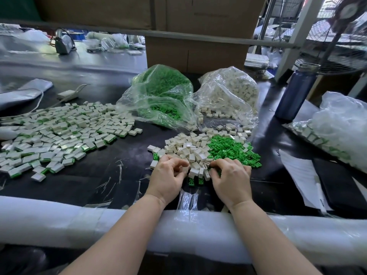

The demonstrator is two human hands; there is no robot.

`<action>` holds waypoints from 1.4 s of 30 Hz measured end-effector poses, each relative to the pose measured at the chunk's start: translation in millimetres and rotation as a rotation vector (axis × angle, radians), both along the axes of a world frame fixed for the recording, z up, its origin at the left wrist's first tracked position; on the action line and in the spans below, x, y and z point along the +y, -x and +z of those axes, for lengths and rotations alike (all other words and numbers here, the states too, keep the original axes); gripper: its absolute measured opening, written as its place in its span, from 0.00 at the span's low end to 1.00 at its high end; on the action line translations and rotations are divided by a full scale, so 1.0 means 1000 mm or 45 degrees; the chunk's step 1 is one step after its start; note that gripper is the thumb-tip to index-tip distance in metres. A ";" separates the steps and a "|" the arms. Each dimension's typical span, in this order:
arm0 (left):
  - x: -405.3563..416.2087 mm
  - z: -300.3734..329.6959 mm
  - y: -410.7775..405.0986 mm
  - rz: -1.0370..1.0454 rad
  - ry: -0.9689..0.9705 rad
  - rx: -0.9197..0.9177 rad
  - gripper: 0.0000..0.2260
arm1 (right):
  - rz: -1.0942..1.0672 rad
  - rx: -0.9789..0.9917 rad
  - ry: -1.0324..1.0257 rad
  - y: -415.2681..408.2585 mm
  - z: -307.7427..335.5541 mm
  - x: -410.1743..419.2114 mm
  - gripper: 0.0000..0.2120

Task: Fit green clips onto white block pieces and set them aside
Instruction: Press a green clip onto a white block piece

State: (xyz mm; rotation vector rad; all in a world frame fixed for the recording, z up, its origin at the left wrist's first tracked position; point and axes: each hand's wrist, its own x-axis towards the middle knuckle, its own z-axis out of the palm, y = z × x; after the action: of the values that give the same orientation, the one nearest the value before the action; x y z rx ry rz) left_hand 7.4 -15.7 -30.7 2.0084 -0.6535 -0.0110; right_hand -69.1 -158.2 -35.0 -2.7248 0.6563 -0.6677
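Observation:
A heap of loose white block pieces [190, 149] lies mid-table, with a heap of green clips [230, 149] touching its right side. My left hand [168, 175] sits at the near edge of the white heap, fingers curled around a white block. My right hand [231, 177] rests at the near edge of the green heap, fingers curled down into clips and blocks; what it pinches is hidden. A wide spread of finished blocks with green clips [59, 133] covers the table's left side.
Behind the heaps stand a clear bag of green clips [162, 92] and a clear bag of white blocks [230, 92]. A blue bottle [296, 92], another plastic bag [341, 128] and papers [303, 177] lie right. A foam-wrapped rail [79, 221] lines the near edge.

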 end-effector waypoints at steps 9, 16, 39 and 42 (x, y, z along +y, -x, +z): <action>0.001 0.006 0.006 -0.121 0.065 0.114 0.15 | -0.248 -0.109 -0.117 0.001 0.004 -0.002 0.10; -0.001 0.003 0.007 -0.233 -0.098 -0.041 0.08 | -0.271 -0.026 -0.091 0.002 0.005 0.000 0.11; -0.001 0.002 0.001 -0.098 0.036 0.024 0.08 | -0.251 0.008 0.044 -0.014 -0.002 -0.012 0.15; -0.001 0.001 0.001 -0.107 0.057 0.060 0.07 | -0.214 0.053 0.087 -0.016 0.000 -0.012 0.15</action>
State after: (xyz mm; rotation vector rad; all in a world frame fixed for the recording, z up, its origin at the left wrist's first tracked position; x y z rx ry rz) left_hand 6.7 -16.4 -29.3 1.9305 -0.7020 -0.0927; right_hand -53.4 -170.5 -35.2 -2.7748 0.8960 -0.6839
